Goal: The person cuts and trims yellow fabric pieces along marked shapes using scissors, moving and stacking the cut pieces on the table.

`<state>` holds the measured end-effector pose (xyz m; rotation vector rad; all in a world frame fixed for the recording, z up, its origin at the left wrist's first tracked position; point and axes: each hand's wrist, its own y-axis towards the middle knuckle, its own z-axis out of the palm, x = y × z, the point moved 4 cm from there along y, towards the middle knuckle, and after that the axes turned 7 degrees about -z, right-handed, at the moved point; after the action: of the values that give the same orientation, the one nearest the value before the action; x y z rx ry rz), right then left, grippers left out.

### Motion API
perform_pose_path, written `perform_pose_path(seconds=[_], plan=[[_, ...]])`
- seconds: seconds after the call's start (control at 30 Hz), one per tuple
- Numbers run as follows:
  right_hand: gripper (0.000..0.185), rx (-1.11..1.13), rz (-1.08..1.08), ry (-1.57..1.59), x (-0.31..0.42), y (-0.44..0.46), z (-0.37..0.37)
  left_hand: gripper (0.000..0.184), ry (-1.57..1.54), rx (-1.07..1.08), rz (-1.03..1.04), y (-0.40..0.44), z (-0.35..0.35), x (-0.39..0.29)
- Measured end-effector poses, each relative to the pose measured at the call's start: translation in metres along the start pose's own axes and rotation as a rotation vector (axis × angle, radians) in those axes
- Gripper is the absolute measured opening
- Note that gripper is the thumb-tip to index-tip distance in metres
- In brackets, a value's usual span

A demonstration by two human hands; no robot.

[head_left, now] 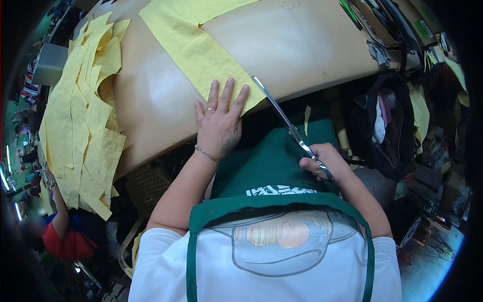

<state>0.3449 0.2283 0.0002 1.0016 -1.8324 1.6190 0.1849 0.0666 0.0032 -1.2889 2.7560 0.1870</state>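
A yellow cloth piece (201, 55) lies across the table, one corner reaching the near edge. My left hand (220, 118) rests flat on that end, fingers spread. In my right hand (327, 163) is a pair of metal scissors (287, 121), fingers wrapped through the handle loops. The blades point up and left, and their tip is at the cloth's right edge. Beneath the scissors, a thin yellow scrap (307, 120) shows against the green apron (266, 166).
A pile of yellow cloth pieces (83, 116) hangs over the left end of the table (151, 100). Right of me is a dark open bag (387, 126). A plastic chair (146, 186) stands under the table edge. A person in red (65, 236) is at lower left.
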Motion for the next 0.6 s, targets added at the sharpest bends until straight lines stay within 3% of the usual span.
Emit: perform_pose_path(seconds=[0.23, 0.37, 0.43, 0.6], plan=[[0.057, -0.054, -0.016, 0.030, -0.010, -0.010, -0.014, 0.061, -0.012, 0.020, 0.011, 0.000, -0.002, -0.001], [0.069, -0.287, -0.140, -0.296, -0.026, -0.023, -0.042, 0.062, -0.023, 0.063, 0.039, -0.015, -0.011, -0.009], [0.069, -0.357, -0.112, -0.292, -0.034, -0.029, -0.053, 0.062, -0.074, 0.127, 0.075, -0.028, -0.024, -0.018], [0.068, -0.213, -0.119, -0.163, -0.029, -0.033, -0.051, 0.059, -0.356, 0.135, 0.233, -0.046, -0.039, -0.028]])
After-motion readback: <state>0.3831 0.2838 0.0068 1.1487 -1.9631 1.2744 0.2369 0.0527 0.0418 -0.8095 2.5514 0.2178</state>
